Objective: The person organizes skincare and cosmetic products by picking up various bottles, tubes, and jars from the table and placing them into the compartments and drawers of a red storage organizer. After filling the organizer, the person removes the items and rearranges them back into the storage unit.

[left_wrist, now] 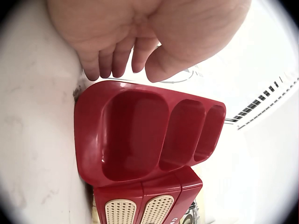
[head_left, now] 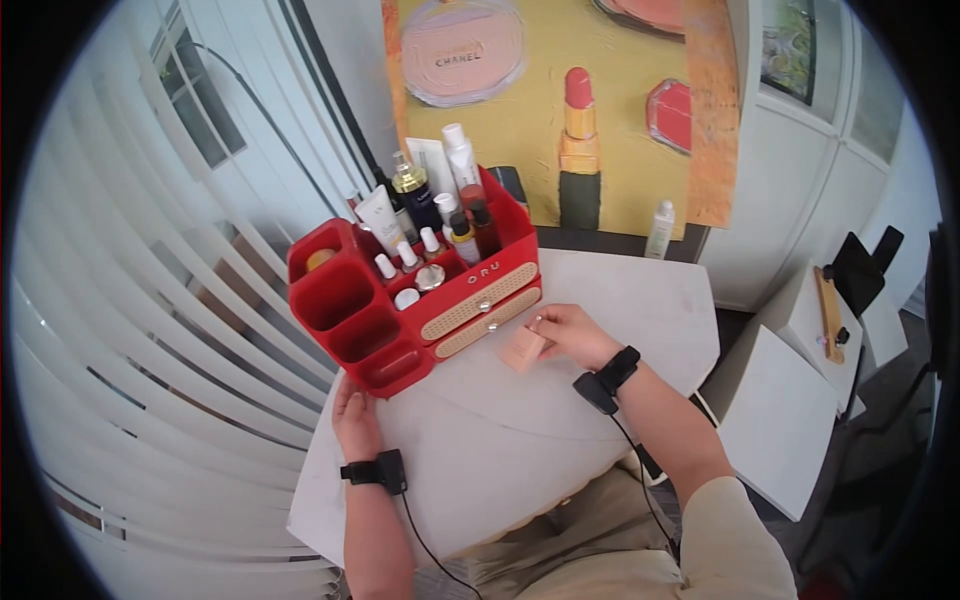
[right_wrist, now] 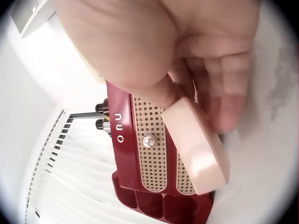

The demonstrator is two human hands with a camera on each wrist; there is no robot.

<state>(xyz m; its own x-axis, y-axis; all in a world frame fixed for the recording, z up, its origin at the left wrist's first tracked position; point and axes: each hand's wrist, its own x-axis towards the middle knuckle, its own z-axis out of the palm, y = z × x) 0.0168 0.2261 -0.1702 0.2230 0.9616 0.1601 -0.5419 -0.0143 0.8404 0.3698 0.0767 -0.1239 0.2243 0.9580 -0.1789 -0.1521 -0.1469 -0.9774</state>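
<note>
A red cosmetics organizer (head_left: 395,375) stands on the white table, its two drawers with woven-look fronts pushed in. Bottles and tubes fill its back part, while the front-left compartments (left_wrist: 135,135) hold nothing. My right hand (head_left: 572,335) pinches a small pale pink box (right_wrist: 198,147) between thumb and fingers, close over the table in front of the drawers. Beside the organizer's near left corner is my left hand (head_left: 357,420), fingers relaxed, holding nothing; in the left wrist view its fingertips (left_wrist: 119,70) hang right by the organizer's rim.
A small clear bottle (head_left: 660,230) stands at the table's back edge, before a painting (head_left: 640,200) of cosmetics. Vertical blinds (head_left: 180,400) run along the left side. White cabinets (head_left: 770,420) stand to the right, below table height. Cables trail from both wrist cameras.
</note>
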